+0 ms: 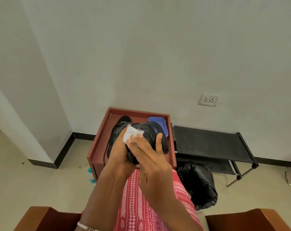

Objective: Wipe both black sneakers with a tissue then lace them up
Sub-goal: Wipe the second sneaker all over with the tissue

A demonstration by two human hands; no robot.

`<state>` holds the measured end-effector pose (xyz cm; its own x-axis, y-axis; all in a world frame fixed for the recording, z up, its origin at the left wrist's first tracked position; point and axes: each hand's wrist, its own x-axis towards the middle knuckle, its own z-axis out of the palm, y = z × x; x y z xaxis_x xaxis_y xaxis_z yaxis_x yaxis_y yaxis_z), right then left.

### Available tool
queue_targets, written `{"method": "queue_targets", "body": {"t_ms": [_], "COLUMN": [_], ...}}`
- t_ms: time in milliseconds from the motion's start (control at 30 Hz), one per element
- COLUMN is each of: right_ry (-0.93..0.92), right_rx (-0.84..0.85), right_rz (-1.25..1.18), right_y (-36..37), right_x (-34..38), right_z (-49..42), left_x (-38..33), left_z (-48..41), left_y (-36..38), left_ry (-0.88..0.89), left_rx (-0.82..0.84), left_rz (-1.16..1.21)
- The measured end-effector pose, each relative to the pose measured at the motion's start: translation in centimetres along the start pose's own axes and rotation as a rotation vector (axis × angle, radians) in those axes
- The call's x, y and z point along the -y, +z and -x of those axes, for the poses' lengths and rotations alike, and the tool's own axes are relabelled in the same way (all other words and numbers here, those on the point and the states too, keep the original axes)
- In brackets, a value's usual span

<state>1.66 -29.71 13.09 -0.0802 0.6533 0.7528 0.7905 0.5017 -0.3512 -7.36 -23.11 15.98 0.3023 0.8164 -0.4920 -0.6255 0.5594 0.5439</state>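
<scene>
Sneaker (150, 132) was gripped by curled left hand (119, 150); tissue (129, 135) was pressed onto it by straight-fingered right hand (151, 160). Second sneaker (121, 123) and blue tub (157, 121) were half-hidden in tray (98, 142).

I can read no text, label, brand or number anywhere in view.
</scene>
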Motion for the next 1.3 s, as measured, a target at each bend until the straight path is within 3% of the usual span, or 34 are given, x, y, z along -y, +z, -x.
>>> {"method": "queue_targets", "body": {"t_ms": [233,433,600,800,867,1100,1200,1300], "right_ry": [0.016,0.104,0.131,0.365,0.408,0.152,0.108,0.15], "right_rx": [0.049,-0.077,-0.065,0.014,-0.027,-0.153,-0.134,-0.143], "right_rz": [0.305,0.072,0.078,-0.085,-0.1,0.027,0.035,-0.003], "right_y": [-0.7,-1.3,-1.8,-1.8,-1.6,-1.9,-2.0,-2.3], "right_x": [-2.6,-0.3,1.6,0.7,0.5,1.5,0.5,-0.7], "right_z": [-2.4,0.0,-0.6,-3.5,-4.0,-1.4,-0.8,-2.6], "left_x": [0.4,-0.4,-0.4,0.8,1.2,-0.1,-0.4,0.0], "left_z": [0.8,0.7,-0.4,-0.4,-0.3,-0.2,-0.6,-0.3], "left_y": [1.2,0.8,0.9,1.2,1.6,1.9,1.9,2.1], "left_ry": [0.06,-0.019,-0.043,0.11,0.179,0.218,0.253,0.26], "left_rx": [0.044,0.038,0.083,0.002,-0.027,-0.125,-0.184,-0.13], "left_rz": [-0.044,-0.042,-0.106,-0.147,-0.213,-0.209,-0.198,-0.256]}}
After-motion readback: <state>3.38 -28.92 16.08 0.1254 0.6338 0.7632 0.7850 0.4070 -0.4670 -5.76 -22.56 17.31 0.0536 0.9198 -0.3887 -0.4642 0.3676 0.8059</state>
